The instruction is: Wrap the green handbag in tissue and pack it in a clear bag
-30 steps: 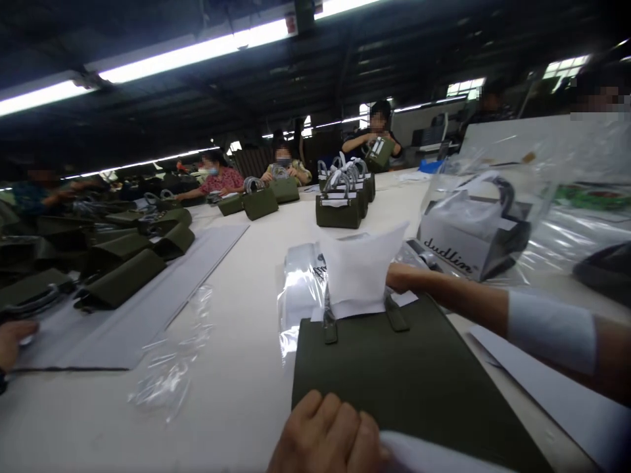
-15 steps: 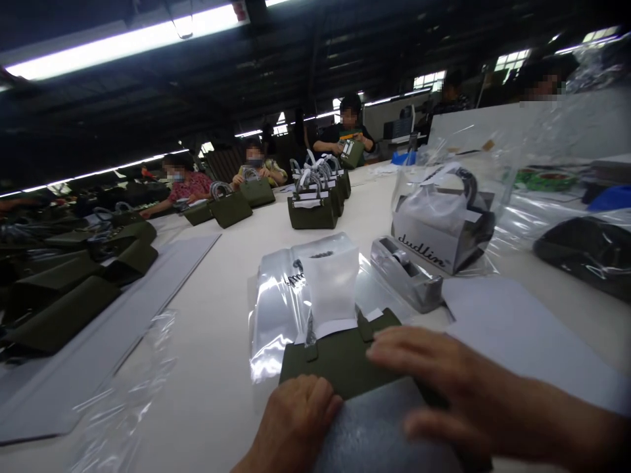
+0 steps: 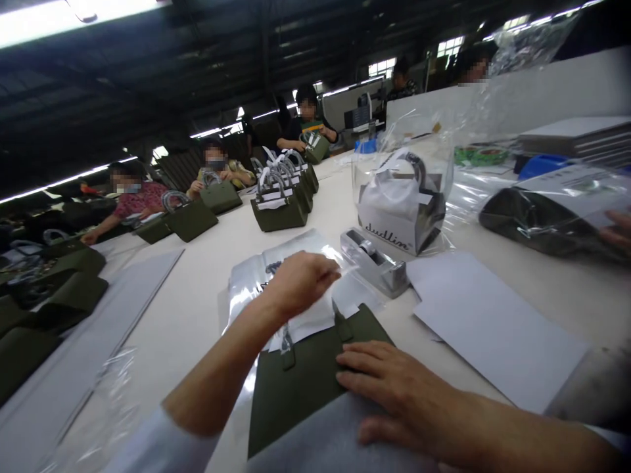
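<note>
While flat olive bags (image 3: 54, 295) lie along the far left of the white surface (image 3: 207, 276), the left hand (image 3: 298, 282) reaches forward with fingers curled, pinching the clear plastic sleeve (image 3: 296, 253) above the white paper stuffing (image 3: 310, 318). Below it, an olive green bag (image 3: 300, 378) lies flat near the front edge. The right hand (image 3: 394, 391) rests open, palm down, on that bag. Further right sit a tape dispenser (image 3: 377, 263), a wrapped bag (image 3: 401, 207) and 1 white sheet (image 3: 493, 325).
</note>
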Action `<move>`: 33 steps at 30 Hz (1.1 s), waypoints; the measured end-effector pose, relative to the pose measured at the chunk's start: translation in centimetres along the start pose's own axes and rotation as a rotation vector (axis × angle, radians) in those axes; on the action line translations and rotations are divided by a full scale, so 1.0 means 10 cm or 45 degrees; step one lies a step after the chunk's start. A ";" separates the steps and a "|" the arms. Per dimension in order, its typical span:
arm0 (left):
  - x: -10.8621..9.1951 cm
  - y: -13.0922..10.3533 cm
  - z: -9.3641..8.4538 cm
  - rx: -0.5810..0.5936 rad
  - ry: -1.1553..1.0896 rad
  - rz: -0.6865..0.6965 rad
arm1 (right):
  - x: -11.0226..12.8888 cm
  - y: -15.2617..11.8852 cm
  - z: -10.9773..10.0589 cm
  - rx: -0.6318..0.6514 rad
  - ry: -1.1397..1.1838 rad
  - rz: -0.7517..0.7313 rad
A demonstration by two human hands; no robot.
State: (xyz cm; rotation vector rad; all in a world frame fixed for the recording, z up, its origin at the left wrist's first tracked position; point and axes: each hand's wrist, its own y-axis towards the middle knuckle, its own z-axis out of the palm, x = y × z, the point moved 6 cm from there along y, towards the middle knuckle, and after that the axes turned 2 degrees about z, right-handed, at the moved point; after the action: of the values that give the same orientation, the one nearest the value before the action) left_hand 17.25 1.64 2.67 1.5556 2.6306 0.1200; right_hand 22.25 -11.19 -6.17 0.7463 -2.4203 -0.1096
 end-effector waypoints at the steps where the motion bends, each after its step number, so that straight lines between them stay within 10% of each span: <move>1: -0.17 -0.15 0.07 -0.014 -0.035 0.068 | -0.03 -0.01 0.02 -0.047 0.002 0.026; 9: -0.81 -1.27 0.60 -0.509 0.056 0.033 | -0.23 -0.10 -0.03 -0.318 0.009 0.313; 15: -0.80 -1.21 0.65 -0.415 0.054 0.042 | -0.35 -0.27 -0.07 -0.154 0.297 0.501; 25: -0.99 -1.16 0.51 -0.659 0.112 0.334 | -0.42 -0.28 -0.09 -0.344 0.454 0.629; 33: -1.00 -1.16 0.60 -0.440 0.113 0.398 | -0.53 -0.30 0.02 -0.337 0.635 0.630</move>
State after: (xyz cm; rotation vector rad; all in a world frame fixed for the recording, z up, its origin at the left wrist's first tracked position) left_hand 12.62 -12.52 -4.25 1.8448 2.2443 0.6388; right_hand 27.14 -10.88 -9.85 0.0304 -1.9861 -0.0369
